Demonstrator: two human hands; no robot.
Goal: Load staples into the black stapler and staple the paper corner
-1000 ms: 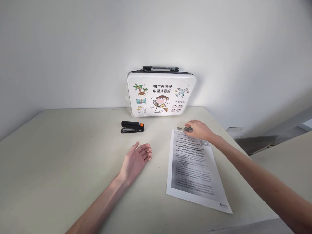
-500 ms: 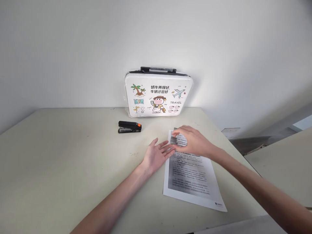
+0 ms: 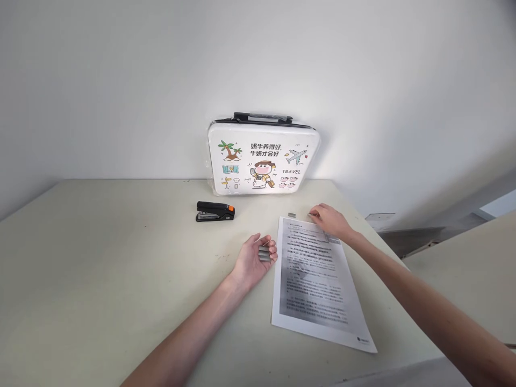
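My left hand (image 3: pixel 252 263) is palm up beside the paper's left edge, fingers curled around a few grey strips of staples (image 3: pixel 264 253). My right hand (image 3: pixel 328 220) is at the paper's far right corner. Its fingertips are pinched together on a small pale-grey piece at the table, which looks like another strip of staples; most of it is hidden. A short grey staple strip (image 3: pixel 292 215) lies just behind the paper's top edge. The printed sheet of paper (image 3: pixel 312 279) lies flat, partly under my right wrist. A black stapler (image 3: pixel 215 211) with an orange button rests to the left.
A white cartoon-printed case (image 3: pixel 264 158) with a black handle stands upright against the wall at the back of the table (image 3: pixel 121 269). The table's right edge runs beneath my right forearm. Another pale surface (image 3: pixel 471 269) lies beyond it.
The grey strips that my right hand held over my left fingers now lie in my left palm, and those fingers have curled. My right hand has moved away to the paper's far right corner.
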